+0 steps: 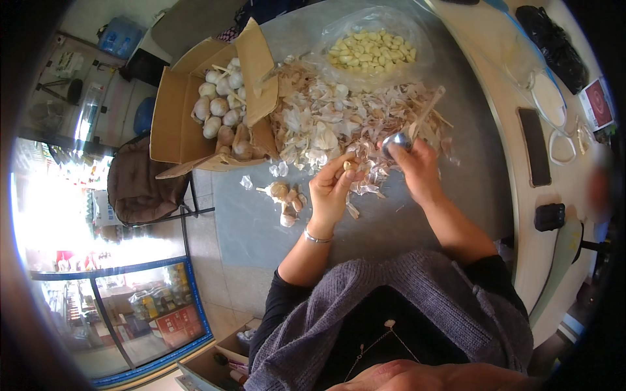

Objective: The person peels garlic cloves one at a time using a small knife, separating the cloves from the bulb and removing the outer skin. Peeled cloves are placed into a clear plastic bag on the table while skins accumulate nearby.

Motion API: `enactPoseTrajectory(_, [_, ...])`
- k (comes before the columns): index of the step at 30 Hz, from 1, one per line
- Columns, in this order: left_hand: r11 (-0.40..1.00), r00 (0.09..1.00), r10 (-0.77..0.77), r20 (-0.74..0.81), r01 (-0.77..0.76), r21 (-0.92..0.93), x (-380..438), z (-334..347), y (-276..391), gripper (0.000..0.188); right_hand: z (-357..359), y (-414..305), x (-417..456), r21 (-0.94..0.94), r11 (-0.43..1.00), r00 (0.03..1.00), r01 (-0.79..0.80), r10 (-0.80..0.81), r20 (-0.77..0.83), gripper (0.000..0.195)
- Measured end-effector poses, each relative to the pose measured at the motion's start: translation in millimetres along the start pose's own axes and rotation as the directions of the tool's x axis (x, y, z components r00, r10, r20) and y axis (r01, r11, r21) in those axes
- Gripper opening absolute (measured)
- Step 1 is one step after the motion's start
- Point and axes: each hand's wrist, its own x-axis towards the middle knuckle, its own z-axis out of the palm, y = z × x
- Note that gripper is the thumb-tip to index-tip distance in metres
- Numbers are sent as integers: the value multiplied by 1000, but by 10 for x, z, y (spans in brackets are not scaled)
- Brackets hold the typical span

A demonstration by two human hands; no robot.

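My left hand pinches a garlic clove between thumb and fingertips. My right hand grips a shiny, rounded metal tool, its exact kind unclear; a translucent stick-like piece extends beyond that hand, and I cannot tell if it belongs to the tool. Both hands are over the near edge of a wide heap of garlic skins. Left of my left hand, a partly broken garlic bulb lies with several unpeeled cloves. Beyond the heap, a clear plastic bag holds many peeled cloves.
An open cardboard box of whole garlic bulbs stands at the left of the grey table. To the right, a pale counter carries a dark phone and a black bag. A brown padded chair stands left.
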Motion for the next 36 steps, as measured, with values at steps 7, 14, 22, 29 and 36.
enactPoseTrajectory(7, [841, 984, 133, 122, -177, 511, 5, 2, 16, 28, 134, -122, -124, -234, 959, 976, 162, -120, 182, 15])
enactPoseTrajectory(14, [882, 974, 56, 220, -152, 446, 31, -43, 53, 27, 103, -62, -106, -58, 995, 984, 75, -65, 168, 9])
enactPoseTrajectory(22, [954, 944, -235, 230, 269, -132, 6, -62, -59, 28, 166, -100, -117, 0, 998, 989, 58, -57, 134, 9])
enactPoseTrajectory(29, [976, 984, -148, 102, 162, -147, -11, -77, -124, 27, 200, -36, -183, 6, 998, 992, 69, -70, 104, 8])
enactPoseTrajectory(36, [972, 994, -114, 2, 112, -206, 51, -105, -80, 29, 121, 3, -122, 17, 990, 989, 143, -144, 36, 6])
